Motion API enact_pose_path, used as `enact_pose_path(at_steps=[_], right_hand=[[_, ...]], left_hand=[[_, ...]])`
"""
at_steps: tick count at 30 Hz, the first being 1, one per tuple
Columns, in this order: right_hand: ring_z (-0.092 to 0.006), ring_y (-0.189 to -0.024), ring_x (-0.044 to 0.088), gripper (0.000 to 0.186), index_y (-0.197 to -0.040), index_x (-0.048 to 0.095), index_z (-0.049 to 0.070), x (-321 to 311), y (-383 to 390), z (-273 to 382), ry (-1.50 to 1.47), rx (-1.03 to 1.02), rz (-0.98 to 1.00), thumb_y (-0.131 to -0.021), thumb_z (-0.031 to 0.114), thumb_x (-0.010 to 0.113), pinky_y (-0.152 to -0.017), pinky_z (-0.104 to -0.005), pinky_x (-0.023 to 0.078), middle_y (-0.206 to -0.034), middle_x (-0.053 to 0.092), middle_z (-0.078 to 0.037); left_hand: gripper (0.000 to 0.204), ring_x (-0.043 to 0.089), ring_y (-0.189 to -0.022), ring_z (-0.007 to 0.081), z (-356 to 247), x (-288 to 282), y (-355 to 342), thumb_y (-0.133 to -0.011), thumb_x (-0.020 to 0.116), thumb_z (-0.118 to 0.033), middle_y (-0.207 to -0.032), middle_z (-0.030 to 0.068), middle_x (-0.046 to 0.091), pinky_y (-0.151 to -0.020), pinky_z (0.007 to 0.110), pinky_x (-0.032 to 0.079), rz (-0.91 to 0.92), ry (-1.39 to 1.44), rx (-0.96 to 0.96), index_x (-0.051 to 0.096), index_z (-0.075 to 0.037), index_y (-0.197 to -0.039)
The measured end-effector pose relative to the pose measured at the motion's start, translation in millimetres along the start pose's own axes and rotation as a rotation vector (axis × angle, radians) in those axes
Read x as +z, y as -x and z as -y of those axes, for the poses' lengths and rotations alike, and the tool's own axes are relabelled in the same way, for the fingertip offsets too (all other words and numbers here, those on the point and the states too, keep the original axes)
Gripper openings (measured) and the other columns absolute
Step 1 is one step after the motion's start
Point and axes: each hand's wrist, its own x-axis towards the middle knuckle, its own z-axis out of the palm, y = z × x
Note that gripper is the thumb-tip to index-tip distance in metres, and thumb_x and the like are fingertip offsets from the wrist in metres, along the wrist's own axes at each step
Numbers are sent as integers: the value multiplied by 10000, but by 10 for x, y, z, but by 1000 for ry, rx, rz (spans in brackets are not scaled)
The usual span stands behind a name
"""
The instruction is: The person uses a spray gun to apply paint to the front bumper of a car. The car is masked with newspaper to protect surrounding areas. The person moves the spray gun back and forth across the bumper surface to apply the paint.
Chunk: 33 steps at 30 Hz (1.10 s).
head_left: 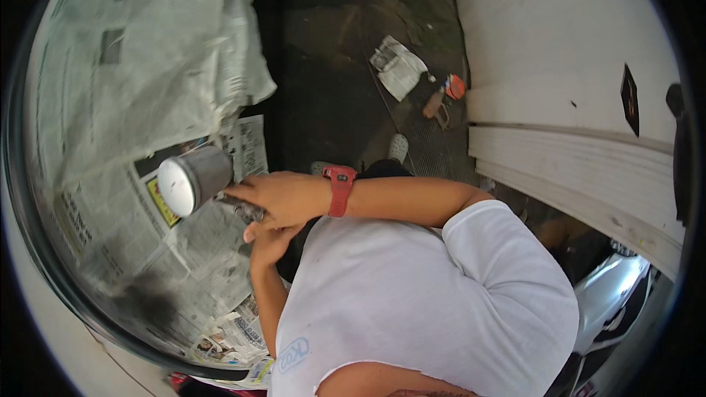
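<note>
My right hand point(283, 198), with a red watch on its wrist, is closed round a metal spray gun point(247, 210) with a grey cylindrical cup point(198, 176), whose round white end faces left over the newspaper-covered surface point(110, 117). My left hand point(272, 242) is just below and behind the right one, thumb raised and fingers curled, partly hidden; what it grips is hidden. Dark grey smudges mark the lower part of the paper.
A pale panel point(551, 37) runs along the right. On the dark floor point(331, 44) lie a crumpled newspaper sheet point(397, 66), an orange round item point(454, 87) and a brown item point(434, 106). A shiny silver object point(610, 294), perhaps a vehicle part, is at lower right.
</note>
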Motion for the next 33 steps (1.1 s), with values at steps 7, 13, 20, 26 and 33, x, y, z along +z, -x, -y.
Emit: enact_pose_path(at_steps=[7,13,20,26,33], right_hand=[[-568,-1424,453,1265,-1622,314,-77,-504,1055,-1010,106,252,-188,-863,912,528,-1159,-593,437,-1488,467,-411],[-586,-1497,352,1287,-1672,200,-56,-853,1710,-1476,17,341,-141,-876,905,517,-1210,-583,389,-1617,325,-438],[-393,-1337,634,890,-1581,441,-43,-423,2900,-3212,-514,433,-547,-991,570,702,-1116,-430,502,-1461,631,-273],[-454,-1298,634,585,-1430,593,-32,476,4881,-6225,-53,1369,-1102,-968,301,728,-1086,-489,512,-1414,638,-304],[-458,-1398,556,866,-1564,430,-70,132,6244,-8489,131,1751,-601,-876,293,811,-1186,-469,455,-1512,556,-329]], left_hand=[[494,668,-1224,191,-73,952,-1200,-979,789,-101,-1372,93,683,-1080,368,533,205,304,-98,609,-6,-1429],[493,636,-1301,244,-296,2124,-1601,-1093,617,-227,-1494,135,590,-1109,409,526,10,571,-87,478,-19,-1518],[197,643,-1307,288,381,2670,-1834,-1043,670,-87,-1674,107,447,-1019,443,605,-75,560,-428,664,-68,-1239],[83,523,-1472,369,1385,2560,-2372,-1035,693,-97,-1741,60,341,-1104,461,586,-42,684,-739,699,-102,-1118],[56,486,-1466,487,2011,2590,-2780,-1005,710,-65,-1744,150,298,-1038,562,624,-87,903,-848,723,-97,-1049]])
